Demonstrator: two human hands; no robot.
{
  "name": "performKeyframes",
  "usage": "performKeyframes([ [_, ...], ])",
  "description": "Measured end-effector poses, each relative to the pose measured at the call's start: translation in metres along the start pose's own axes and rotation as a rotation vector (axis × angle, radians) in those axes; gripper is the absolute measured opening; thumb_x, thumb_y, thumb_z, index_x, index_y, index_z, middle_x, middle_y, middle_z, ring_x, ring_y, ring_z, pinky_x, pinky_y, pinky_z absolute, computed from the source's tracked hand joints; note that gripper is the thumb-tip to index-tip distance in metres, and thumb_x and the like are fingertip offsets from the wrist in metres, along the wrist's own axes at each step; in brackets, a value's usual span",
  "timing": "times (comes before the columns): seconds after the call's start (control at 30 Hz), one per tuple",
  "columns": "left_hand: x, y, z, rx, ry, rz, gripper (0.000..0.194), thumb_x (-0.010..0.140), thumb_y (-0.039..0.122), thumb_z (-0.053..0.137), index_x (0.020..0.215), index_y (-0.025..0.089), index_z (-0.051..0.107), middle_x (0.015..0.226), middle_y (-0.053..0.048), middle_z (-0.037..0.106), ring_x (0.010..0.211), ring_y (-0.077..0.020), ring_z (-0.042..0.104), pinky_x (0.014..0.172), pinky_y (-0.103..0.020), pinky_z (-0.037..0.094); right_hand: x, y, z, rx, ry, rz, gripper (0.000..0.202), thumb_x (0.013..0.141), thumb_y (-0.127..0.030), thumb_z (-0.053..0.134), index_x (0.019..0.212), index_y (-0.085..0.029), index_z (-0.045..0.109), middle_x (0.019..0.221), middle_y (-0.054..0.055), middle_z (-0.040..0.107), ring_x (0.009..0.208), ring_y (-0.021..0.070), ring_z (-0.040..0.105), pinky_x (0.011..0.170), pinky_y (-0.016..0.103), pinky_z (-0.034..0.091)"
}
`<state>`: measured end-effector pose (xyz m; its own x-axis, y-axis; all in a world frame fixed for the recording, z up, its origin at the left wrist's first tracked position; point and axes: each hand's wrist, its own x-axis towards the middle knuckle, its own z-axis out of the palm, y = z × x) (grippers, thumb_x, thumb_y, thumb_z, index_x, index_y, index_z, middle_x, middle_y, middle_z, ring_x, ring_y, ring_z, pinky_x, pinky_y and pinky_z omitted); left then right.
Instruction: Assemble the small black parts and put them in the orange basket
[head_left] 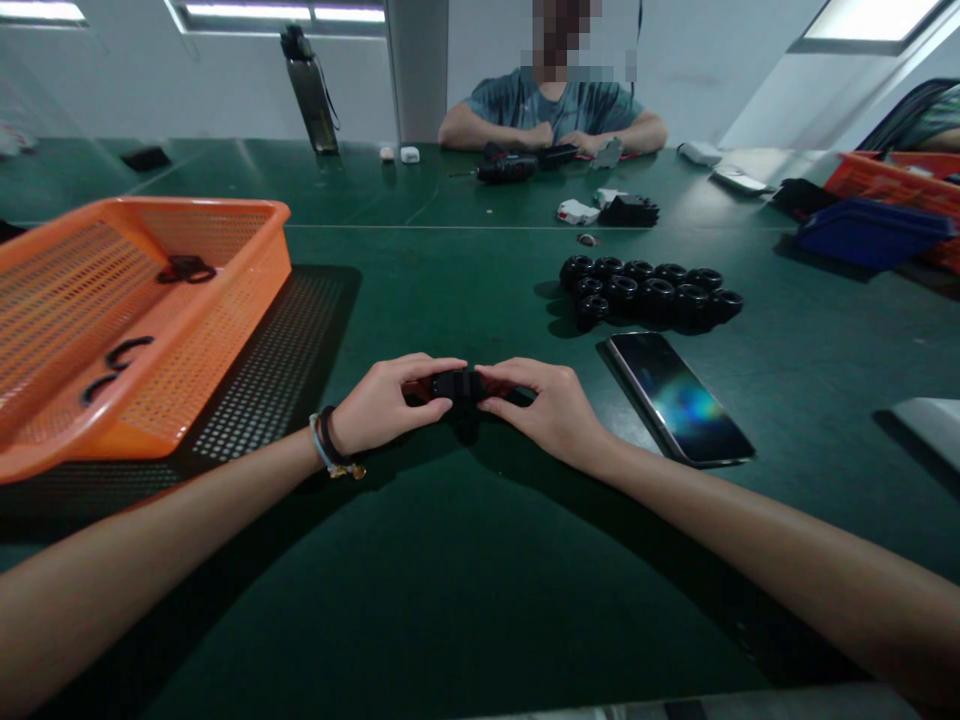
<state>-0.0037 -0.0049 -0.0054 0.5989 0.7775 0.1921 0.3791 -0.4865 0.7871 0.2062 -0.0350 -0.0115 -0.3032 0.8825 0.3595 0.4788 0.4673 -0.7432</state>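
Observation:
Between my two hands, just above the green table (420,560), is a small black plastic part (457,386). My left hand (390,400) pinches its left end between thumb and fingers. On the other end, the thumb and fingers of my right hand (546,402) close in the same way. The part's exact kind is too dark and small to make out, and my fingertips hide its ends. Several round black parts with holes in their tops (656,290) stand grouped beyond my right hand.
An orange basket (232,212) at left holds a few black ring-shaped pieces (129,350). A phone (679,398) lies right of my right hand. Farther back are a power drill (507,168), a bottle (310,100), a blue bin (874,232) and a seated person (555,112).

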Motion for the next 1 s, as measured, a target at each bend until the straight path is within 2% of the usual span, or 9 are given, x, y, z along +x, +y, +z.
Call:
performKeyframes([
  [0.27,0.0001,0.0019,0.0002,0.031,-0.004,-0.007,0.043,0.077,0.030,0.056,0.116,0.013,0.062,0.095,-0.006,0.062,0.076,-0.0136,0.061,0.069,-0.024,0.051,0.0004,0.0006,0.0024,0.058,0.018,0.020,0.028,0.071,-0.007,0.069,0.098,-0.013,0.069,0.092,0.005,0.074,0.080,0.0156,0.069,0.075,0.029,0.058],
  [0.53,0.0005,0.0012,0.0006,0.023,0.000,-0.001,0.042,0.077,0.029,0.056,0.115,0.014,0.062,0.094,-0.005,0.062,0.071,-0.0112,0.058,0.065,-0.021,0.050,-0.0009,0.0011,0.0020,0.005,0.023,0.010,0.027,0.072,-0.009,0.070,0.098,-0.016,0.070,0.092,0.004,0.074,0.079,0.0157,0.069,0.072,0.030,0.059],
  [1.0,0.0004,-0.0001,0.0003,-0.012,-0.005,0.008,0.040,0.077,0.030,0.057,0.114,0.015,0.062,0.097,-0.006,0.062,0.078,-0.0137,0.061,0.068,-0.024,0.051,0.0001,0.0023,0.0008,-0.020,0.007,-0.011,0.026,0.074,-0.013,0.070,0.099,-0.017,0.070,0.090,0.004,0.074,0.077,0.0159,0.068,0.070,0.030,0.057],
])
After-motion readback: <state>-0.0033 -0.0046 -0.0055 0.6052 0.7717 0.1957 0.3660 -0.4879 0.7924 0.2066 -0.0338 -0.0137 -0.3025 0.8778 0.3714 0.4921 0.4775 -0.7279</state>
